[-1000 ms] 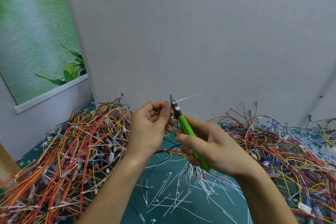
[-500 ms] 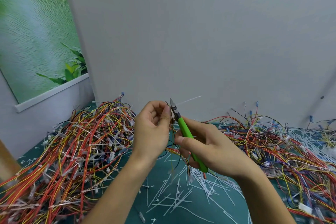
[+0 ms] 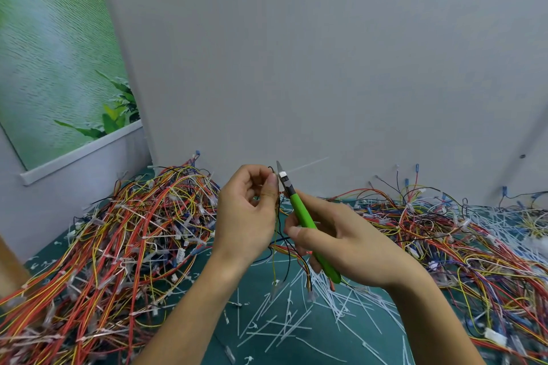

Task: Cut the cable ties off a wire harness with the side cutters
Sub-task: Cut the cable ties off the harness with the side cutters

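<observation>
The left hand is raised over the middle of the dark green mat, its thumb and curled fingers pinching the top of a thin multicoloured wire harness, whose black, yellow and red strands hang loose below the palm. The right hand is wrapped round the bright green handles of the metal-tipped side cutters, thumb laid along the upper handle. The tool slants up and to the left, its pointed blades meeting the harness just beside the left fingertips. There a translucent white cable tie sticks out to the right from the blades; whether the blades have closed on it cannot be told. On the mat below both hands lies a scatter of cut white tie pieces. A large tangle of red, yellow and orange wires is heaped to the left, and a second tangle spreads to the right, against the plain grey wall.
</observation>
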Demonstrator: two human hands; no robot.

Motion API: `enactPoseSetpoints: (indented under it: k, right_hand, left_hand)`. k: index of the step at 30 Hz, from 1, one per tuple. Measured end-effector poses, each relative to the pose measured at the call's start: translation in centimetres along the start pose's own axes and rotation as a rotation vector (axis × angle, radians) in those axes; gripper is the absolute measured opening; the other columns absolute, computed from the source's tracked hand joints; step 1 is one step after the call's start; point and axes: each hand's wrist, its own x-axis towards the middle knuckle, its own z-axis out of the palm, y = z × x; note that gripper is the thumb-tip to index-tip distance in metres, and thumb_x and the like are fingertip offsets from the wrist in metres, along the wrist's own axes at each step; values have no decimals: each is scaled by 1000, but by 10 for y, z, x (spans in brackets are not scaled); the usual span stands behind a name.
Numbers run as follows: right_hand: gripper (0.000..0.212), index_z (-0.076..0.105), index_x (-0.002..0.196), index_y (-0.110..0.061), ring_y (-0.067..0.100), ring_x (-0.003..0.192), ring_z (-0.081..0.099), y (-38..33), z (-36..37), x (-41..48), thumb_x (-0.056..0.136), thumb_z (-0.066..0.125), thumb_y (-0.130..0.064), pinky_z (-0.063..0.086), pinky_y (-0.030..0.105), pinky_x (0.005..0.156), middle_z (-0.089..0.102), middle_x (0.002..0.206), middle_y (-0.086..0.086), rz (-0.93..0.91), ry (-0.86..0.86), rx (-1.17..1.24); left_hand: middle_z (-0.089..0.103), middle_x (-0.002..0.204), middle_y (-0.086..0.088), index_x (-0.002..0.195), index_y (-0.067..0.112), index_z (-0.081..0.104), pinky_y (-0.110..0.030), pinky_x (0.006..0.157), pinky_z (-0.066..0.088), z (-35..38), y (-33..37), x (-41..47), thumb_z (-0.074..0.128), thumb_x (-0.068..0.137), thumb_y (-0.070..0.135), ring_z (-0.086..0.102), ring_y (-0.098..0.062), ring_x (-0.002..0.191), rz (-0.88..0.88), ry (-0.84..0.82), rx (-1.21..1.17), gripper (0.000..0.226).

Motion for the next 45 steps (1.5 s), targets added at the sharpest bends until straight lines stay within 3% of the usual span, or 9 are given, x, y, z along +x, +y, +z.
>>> enactPoseSetpoints:
  k: [6, 9, 13, 17, 29, 33, 38, 42, 45]
  right_hand:
    - [3, 58, 104, -13, 15, 62, 46, 5, 5, 2, 106, 55, -15, 50, 32, 58, 48, 74, -1, 7, 23, 41]
    - [4, 58, 104, -15, 14, 61, 47, 4, 6, 2, 106, 55, -17, 50, 29, 57, 49, 72, -5, 9, 12, 71]
    - [25, 57, 103, -4, 19, 57, 52, 1, 4, 2, 96, 56, -27, 49, 30, 52, 54, 67, 4, 102, -19, 241]
    - [34, 60, 107, -3, 28, 58, 58, -1, -2, 0, 93, 57, -34, 50, 34, 54, 62, 71, 8, 119, -47, 234]
    - [23, 57, 108, -6, 13, 64, 50, 6, 3, 2, 99, 56, -28, 51, 31, 56, 52, 71, -10, 65, -19, 172]
    - [31, 59, 109, -3, 24, 58, 57, 1, 0, 1, 95, 57, -31, 51, 37, 54, 61, 70, 0, 99, -30, 237]
    - [32, 59, 119, -13, 26, 59, 60, 1, -1, 1, 94, 59, -32, 52, 39, 57, 65, 80, 17, 79, -27, 206]
    - [19, 59, 110, -14, 11, 60, 56, 7, 4, 3, 97, 58, -28, 51, 30, 54, 60, 73, -5, 55, -11, 196]
    - [16, 61, 110, -22, 11, 65, 54, 9, 6, 4, 96, 58, -31, 51, 30, 56, 63, 90, 6, 57, 2, 187]
  left_hand:
    - [67, 78, 16, 90, 28, 64, -18, 68, 51, 0, 0, 1, 64, 98, 18, 63, -2, 74, -29, 6, -28, 13]
    - [67, 79, 17, 90, 29, 63, -17, 68, 52, -1, 1, 2, 64, 98, 19, 64, 0, 75, -16, 2, -19, 13]
    - [67, 81, 17, 91, 30, 63, -15, 68, 51, -3, 1, 2, 64, 98, 23, 64, -1, 75, 26, -17, 4, 10]
    - [67, 80, 17, 90, 34, 63, -16, 67, 51, -2, 1, 1, 63, 94, 32, 64, -2, 74, 33, -31, 3, 5]
    - [67, 79, 15, 92, 31, 63, -17, 64, 51, -3, 1, 1, 63, 99, 21, 64, -3, 71, 11, -28, -7, 12]
    - [67, 78, 16, 92, 31, 62, -17, 64, 52, -3, 3, 1, 63, 98, 24, 64, -2, 70, 29, -39, 6, 9]
    - [67, 78, 16, 93, 27, 63, -16, 65, 52, -3, 6, 0, 63, 99, 20, 65, -2, 71, 13, -50, 1, 9]
    - [67, 76, 15, 93, 22, 63, -16, 64, 51, -2, 7, 0, 62, 99, 17, 64, -1, 69, -21, -40, -16, 9]
    - [67, 75, 14, 93, 21, 64, -18, 62, 51, -3, 7, 0, 62, 100, 17, 63, -1, 69, -42, -36, -27, 8]
